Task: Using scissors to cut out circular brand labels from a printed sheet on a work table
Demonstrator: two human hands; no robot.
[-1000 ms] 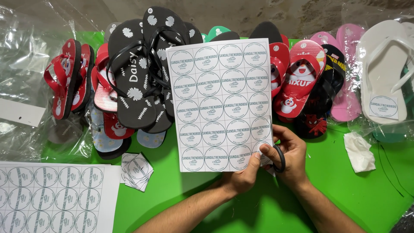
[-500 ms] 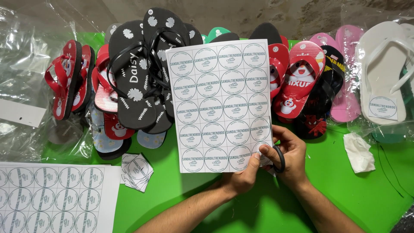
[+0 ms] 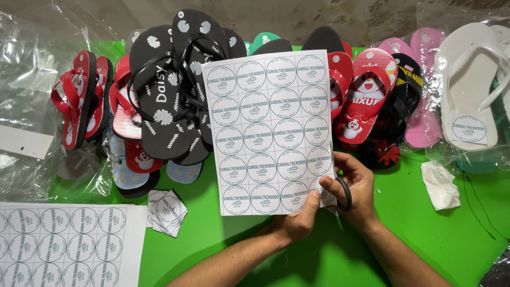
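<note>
While both hands grip it at centre, label sheet [image 3: 271,130] upright, left hand [image 3: 297,222] pinching its bottom edge, right hand [image 3: 355,186] closed on black scissors [image 3: 344,192], bagged white flip-flop [image 3: 467,85] at two o'clock, bagged red flip-flops [image 3: 79,98] at ten.

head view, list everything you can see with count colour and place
sticker sheet: one, white with round labels, held up at centre
scissors: one pair, black handles, in the right hand
second sheet: one, white, flat at bottom left
cut labels: small pile, white, on the green table
flip-flops: many, black, red, pink, white, along the back
plastic bags: several, clear, far left
crumpled paper: one, white, right
left hand: pinches the sheet's bottom edge
right hand: at the sheet's lower right corner, fingers in the scissors
</note>
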